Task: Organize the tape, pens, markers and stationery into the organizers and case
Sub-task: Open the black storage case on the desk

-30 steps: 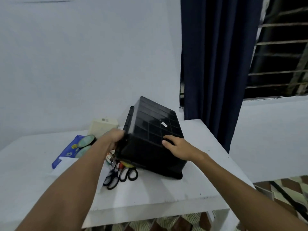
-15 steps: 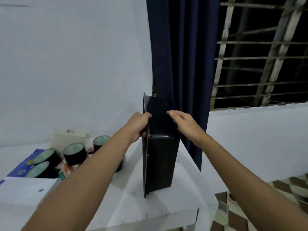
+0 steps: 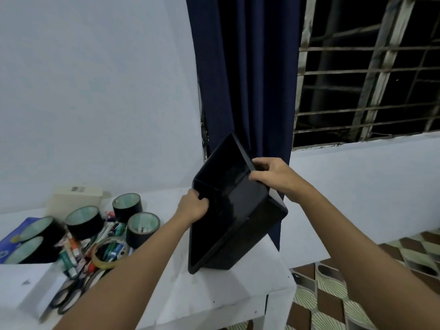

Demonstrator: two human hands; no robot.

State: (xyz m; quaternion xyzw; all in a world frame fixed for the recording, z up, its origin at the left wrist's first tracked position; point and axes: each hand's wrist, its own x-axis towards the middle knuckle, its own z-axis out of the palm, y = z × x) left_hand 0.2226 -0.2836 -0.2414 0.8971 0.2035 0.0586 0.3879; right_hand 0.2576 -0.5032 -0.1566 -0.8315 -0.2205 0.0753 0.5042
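A black plastic bin (image 3: 228,210) is tilted with its empty inside facing me, one bottom corner resting on the white table (image 3: 214,294). My left hand (image 3: 194,206) grips its left rim and my right hand (image 3: 271,177) grips its right rim. To the left lie several black tape rolls (image 3: 83,221), a clear tape roll (image 3: 110,252), a heap of pens and markers (image 3: 112,231) and black scissors (image 3: 69,296).
A white box (image 3: 73,198) stands at the back left by the wall, a blue case (image 3: 9,236) at the far left and a white sheet (image 3: 21,282) in front. A dark curtain (image 3: 242,79) hangs behind the bin. The table's right edge drops to a tiled floor (image 3: 333,294).
The bin went from upside down over the stationery to standing on edge, and now tips open side toward me. The tape rolls and pens are uncovered.
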